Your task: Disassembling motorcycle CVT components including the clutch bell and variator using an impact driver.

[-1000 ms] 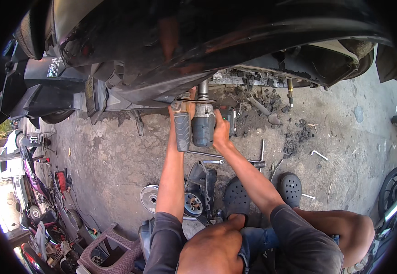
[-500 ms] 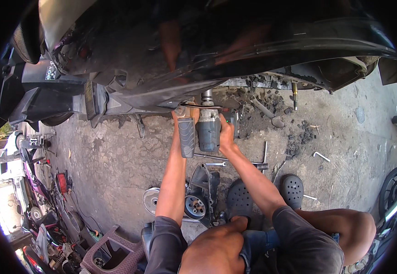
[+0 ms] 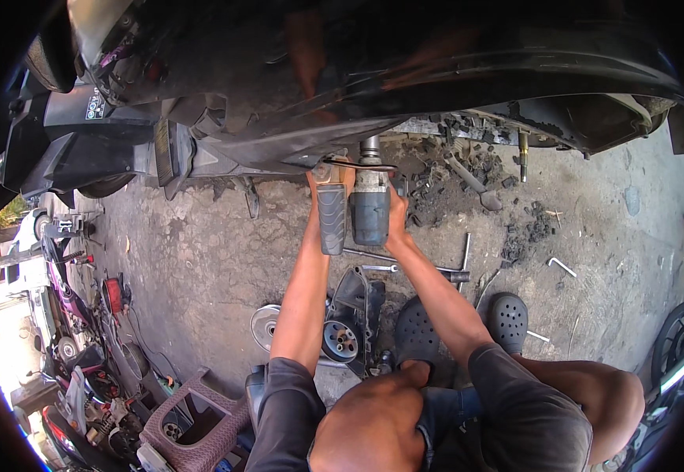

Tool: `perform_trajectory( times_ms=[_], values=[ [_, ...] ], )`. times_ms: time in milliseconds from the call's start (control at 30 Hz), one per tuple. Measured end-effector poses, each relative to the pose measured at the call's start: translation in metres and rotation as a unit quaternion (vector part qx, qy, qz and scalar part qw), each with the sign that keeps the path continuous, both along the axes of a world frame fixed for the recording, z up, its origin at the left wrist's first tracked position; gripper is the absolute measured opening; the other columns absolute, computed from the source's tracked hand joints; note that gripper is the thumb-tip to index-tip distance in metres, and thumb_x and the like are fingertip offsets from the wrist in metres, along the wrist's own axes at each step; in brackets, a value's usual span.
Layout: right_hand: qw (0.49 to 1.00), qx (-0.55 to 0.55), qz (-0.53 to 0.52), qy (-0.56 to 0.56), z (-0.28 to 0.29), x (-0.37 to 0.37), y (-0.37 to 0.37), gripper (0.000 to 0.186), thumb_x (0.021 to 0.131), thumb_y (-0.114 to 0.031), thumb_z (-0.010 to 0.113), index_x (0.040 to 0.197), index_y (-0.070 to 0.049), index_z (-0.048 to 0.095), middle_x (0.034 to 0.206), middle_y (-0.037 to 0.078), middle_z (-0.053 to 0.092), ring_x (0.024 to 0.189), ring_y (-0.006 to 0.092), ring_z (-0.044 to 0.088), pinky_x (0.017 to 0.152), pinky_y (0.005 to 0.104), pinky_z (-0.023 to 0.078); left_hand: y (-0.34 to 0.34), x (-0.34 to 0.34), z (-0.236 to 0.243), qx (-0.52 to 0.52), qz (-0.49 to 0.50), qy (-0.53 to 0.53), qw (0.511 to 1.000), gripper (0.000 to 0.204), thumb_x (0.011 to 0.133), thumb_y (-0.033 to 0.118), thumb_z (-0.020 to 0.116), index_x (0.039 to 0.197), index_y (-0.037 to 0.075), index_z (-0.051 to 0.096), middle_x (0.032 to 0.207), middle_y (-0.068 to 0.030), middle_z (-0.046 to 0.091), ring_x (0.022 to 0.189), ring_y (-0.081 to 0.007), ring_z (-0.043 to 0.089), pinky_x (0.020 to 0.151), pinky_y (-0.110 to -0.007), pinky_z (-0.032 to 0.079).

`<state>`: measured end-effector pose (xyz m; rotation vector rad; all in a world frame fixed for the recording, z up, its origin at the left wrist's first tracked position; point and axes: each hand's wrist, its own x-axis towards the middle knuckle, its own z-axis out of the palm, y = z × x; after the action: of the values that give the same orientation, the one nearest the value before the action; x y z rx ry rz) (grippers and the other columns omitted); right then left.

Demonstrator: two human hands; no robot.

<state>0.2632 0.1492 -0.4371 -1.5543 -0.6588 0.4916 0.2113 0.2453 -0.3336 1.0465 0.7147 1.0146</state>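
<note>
Impact wrench (image 3: 370,219) is sitting between both hands, just left of the right fingers, its nose pointing away under the bike. Right hand (image 3: 396,215) is wrapping its right side, fingers curling in around the grip; I'm seeing only part of them, the rest are hiding behind the tool. Left hand (image 3: 347,179) is reaching in behind the grey ribbed footrest (image 3: 332,219); I can't tell how far those fingers are opening or what they're holding. Footrest is hanging in front of them, just beside the wrench. A thin dark bar (image 3: 377,167) is crossing over the wrench's nose. Beyond the fingers, a silver socket (image 3: 369,148) is running forward from the nose, its far end disappearing under black bodywork (image 3: 436,75).

To the right of the right fingers, dark crumbly debris (image 3: 535,224) is lying on the concrete; an L-shaped rod (image 3: 562,267) is lying farther right. Nearer the body from the fingers, I'm spotting a small spanner (image 3: 380,268) and a dark-ended bar (image 3: 456,276) lying beneath the right forearm. A casing with a round pulley (image 3: 342,341) is resting between the forearms, a silver disc (image 3: 266,326) lying left of it. Brown stool (image 3: 224,425) is standing well apart from the left fingers, at lower left.
</note>
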Motion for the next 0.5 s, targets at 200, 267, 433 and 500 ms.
perform_trajectory(
  times_ms=[200, 267, 433, 500],
  values=[
    [0.999, -0.003, 0.033, 0.011, 0.022, -0.014, 0.003, 0.050, 0.075, -0.011, 0.070, 0.118, 0.009, 0.057, 0.076, 0.026, 0.064, 0.068, 0.0259, 0.067, 0.064, 0.0384, 0.050, 0.044, -0.035, -0.054, 0.131, 0.025, 0.087, 0.987, 0.013, 0.088, 0.008, 0.052, 0.093, 0.004, 0.064, 0.090, -0.0148, 0.066, 0.084, -0.0286, 0.064, 0.070, -0.037, 0.049],
    [0.999, -0.007, 0.036, 0.007, 0.026, -0.011, 0.004, 0.050, 0.074, -0.011, 0.070, 0.119, 0.009, 0.057, 0.076, 0.026, 0.065, 0.068, 0.0255, 0.067, 0.064, 0.0383, 0.050, 0.050, -0.031, -0.034, 0.377, 0.074, 0.319, 0.866, 0.014, 0.088, 0.007, 0.053, 0.097, 0.003, 0.063, 0.093, -0.0142, 0.066, 0.087, -0.0270, 0.063, 0.074, -0.036, 0.049],
    [1.000, -0.001, 0.025, -0.006, 0.008, -0.004, 0.003, 0.052, 0.074, -0.010, 0.070, 0.120, 0.009, 0.056, 0.076, 0.026, 0.065, 0.068, 0.0264, 0.067, 0.064, 0.0383, 0.050, -0.004, -0.010, 0.033, 0.215, 0.025, 0.285, 0.934, 0.024, 0.087, 0.004, 0.053, 0.109, 0.003, 0.061, 0.103, -0.0114, 0.065, 0.095, -0.0228, 0.061, 0.081, -0.033, 0.047],
    [1.000, -0.005, 0.022, 0.015, 0.010, -0.009, 0.006, 0.053, 0.074, -0.010, 0.070, 0.121, 0.009, 0.056, 0.077, 0.027, 0.065, 0.069, 0.0287, 0.068, 0.065, 0.0388, 0.051, -0.006, -0.010, 0.045, -0.056, 0.002, 0.010, 0.998, 0.027, 0.086, 0.001, 0.054, 0.112, 0.003, 0.061, 0.104, -0.0091, 0.065, 0.096, -0.0210, 0.060, 0.082, -0.033, 0.047]
  ],
)
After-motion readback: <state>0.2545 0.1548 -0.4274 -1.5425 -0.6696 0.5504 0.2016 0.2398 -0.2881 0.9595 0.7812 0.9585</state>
